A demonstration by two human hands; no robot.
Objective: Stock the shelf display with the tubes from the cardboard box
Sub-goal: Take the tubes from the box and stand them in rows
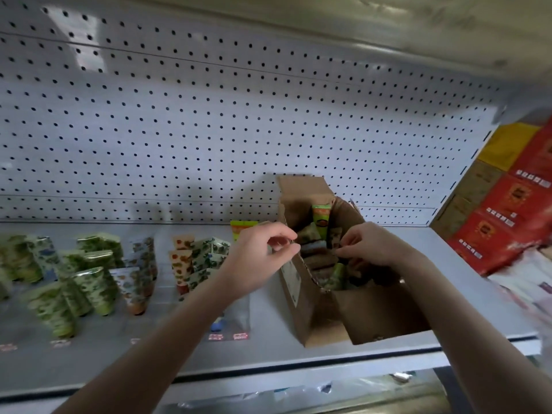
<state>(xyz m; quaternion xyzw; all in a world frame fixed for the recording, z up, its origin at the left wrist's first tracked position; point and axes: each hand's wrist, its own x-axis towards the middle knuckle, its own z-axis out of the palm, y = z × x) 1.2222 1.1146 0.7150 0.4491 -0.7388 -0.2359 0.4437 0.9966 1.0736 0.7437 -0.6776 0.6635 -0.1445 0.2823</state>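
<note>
1. Nearest you, the grey shelf (pixel 185 348) carries small red price labels (pixel 240 336) along its front lip.
2. The cardboard box (pixel 373 309) stands on the shelf's right half with its flaps open.
3. Your left hand (pixel 260 255) is at the box's left wall. Its fingers (pixel 280 234) are curled, with thumb and forefinger pinching the wall's top edge.
4. Your right hand (pixel 370 246) reaches into the box from the right. Its fingers (pixel 348 243) curl down among the contents, but blur hides whether they hold a tube.
5. The boxed tubes (pixel 321 218) lie packed inside, and one green tube stands upright at the back.
6. To the left, the stocked tubes (pixel 95 282) stand cap-down in rows on the shelf, patterned green, blue and orange.
7. Red packs (pixel 507 216) are stacked to the right of the box.
8. Farthest back is the white pegboard (pixel 209 115).
</note>
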